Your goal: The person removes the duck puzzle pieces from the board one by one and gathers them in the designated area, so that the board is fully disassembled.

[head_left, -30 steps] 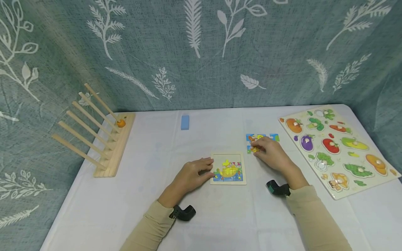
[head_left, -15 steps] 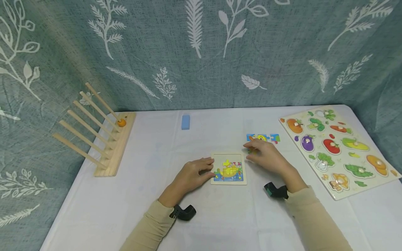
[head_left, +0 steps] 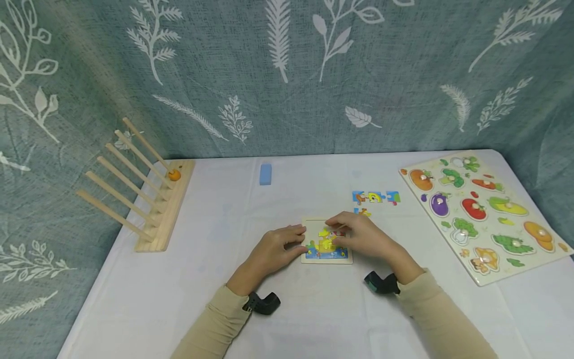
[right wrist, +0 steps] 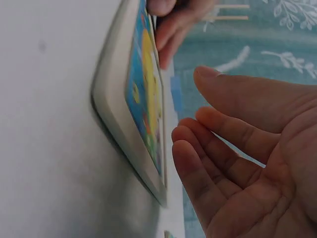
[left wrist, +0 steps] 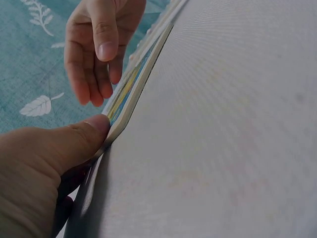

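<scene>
1. The puzzle tray (head_left: 326,239) is what we work on; it lies flat on the white table (head_left: 314,309), near the front middle, with a yellow duck picture partly filled in.
2. Our left hand (head_left: 273,249) rests at the tray's left edge; in the left wrist view the thumb (left wrist: 84,136) presses against the rim, so we count the fingers as steadying it rather than curled round it.
3. Our right hand (head_left: 358,238) hovers over the tray's right half. The right wrist view shows its fingers (right wrist: 198,163) straight and spread just above the picture, and we cannot tell whether a piece sits under them.
4. Behind and to the right of the tray lie loose puzzle pieces (head_left: 375,197), apart from both hands.
5. Farther right of the tray lies a vegetable peg board (head_left: 482,214).
6. Behind and left of the tray is a small blue block (head_left: 265,174).
7. Far left of the tray stands a wooden peg rack (head_left: 152,199).
</scene>
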A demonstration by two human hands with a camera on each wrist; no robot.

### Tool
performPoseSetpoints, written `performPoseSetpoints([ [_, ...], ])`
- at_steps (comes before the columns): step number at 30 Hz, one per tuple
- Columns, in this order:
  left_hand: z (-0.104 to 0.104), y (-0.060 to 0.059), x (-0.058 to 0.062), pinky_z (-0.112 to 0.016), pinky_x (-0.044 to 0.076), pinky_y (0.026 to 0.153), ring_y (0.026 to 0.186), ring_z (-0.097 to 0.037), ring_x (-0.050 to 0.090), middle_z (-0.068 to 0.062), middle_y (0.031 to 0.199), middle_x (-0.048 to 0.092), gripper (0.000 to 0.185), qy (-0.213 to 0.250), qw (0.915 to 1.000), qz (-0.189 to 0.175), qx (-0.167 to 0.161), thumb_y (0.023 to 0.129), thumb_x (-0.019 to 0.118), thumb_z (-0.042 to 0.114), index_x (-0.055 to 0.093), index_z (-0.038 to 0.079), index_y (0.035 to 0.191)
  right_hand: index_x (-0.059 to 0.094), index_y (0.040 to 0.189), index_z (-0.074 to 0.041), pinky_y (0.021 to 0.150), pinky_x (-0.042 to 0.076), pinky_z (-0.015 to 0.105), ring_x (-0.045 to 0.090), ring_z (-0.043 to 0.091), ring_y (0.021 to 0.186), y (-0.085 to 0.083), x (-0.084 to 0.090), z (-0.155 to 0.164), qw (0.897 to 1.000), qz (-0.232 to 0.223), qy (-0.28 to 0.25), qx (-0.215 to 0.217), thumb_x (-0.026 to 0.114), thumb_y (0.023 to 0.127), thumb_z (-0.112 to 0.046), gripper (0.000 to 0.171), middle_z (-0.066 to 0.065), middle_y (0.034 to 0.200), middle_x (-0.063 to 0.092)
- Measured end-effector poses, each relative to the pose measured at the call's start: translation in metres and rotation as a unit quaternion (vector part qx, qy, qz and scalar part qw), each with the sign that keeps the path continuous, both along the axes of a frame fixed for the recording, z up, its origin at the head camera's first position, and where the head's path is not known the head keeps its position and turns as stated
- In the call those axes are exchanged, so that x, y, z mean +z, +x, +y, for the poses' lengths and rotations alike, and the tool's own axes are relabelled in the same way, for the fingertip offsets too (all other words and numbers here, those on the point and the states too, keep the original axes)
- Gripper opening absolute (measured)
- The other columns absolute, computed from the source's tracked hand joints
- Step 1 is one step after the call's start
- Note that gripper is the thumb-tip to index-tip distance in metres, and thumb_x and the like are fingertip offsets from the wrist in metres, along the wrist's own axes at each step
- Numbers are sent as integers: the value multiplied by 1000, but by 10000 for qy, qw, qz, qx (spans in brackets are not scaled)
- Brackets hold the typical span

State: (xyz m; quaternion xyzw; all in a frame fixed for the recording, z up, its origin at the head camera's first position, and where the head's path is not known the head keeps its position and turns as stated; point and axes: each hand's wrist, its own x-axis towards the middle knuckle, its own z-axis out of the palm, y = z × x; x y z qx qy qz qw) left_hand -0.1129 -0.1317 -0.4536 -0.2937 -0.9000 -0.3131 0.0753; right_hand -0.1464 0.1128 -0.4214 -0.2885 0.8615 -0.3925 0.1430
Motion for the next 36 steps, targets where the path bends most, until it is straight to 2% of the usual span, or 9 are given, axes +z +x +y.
performPoseSetpoints([
  [8, 0, 0, -2, -26, 46, 94, 109, -14, 57, -2, 112, 64, 31, -19, 10000, 61, 9, 77, 70, 29, 71, 6, 98, 56, 117, -6, 84, 51, 27, 59, 13, 95, 4, -8, -9, 9998, 98, 156, 2, 72, 76, -18, 45, 3, 111, 59],
  [14, 1, 0, -2, -26, 46, 93, 110, -14, 57, -2, 112, 64, 32, -31, 10000, 54, 8, 77, 70, 30, 70, 6, 98, 57, 116, -7, 81, 49, 27, 53, 10, 91, 6, -11, -13, 9979, 358, 531, -71, 72, 76, -19, 45, 1, 107, 55],
  [20, 1, 0, -3, -26, 47, 93, 109, -14, 57, -2, 112, 64, 31, -6, 10000, 89, 31, 76, 71, 28, 70, 6, 98, 56, 119, -8, 80, 46, 28, 48, 10, 88, 8, -11, -17, 9952, 395, 884, -131, 71, 77, -20, 46, 2, 107, 49],
  [28, 1, 0, -2, -27, 47, 93, 110, -15, 57, -3, 113, 63, 30, 2, 10000, -4, 9, 77, 70, 29, 70, 6, 98, 52, 119, -8, 87, 45, 31, 47, 13, 95, 10, -9, -21, 9956, 85, 905, -250, 70, 78, -17, 46, 4, 110, 45],
  [36, 1, 0, -1, -27, 46, 94, 109, -15, 57, -3, 113, 63, 30, 3, 10000, 31, 24, 77, 70, 28, 71, 6, 97, 50, 115, -9, 85, 45, 30, 47, 13, 93, 10, -11, -21, 9971, 81, 674, -332, 72, 76, -13, 45, 3, 107, 46],
])
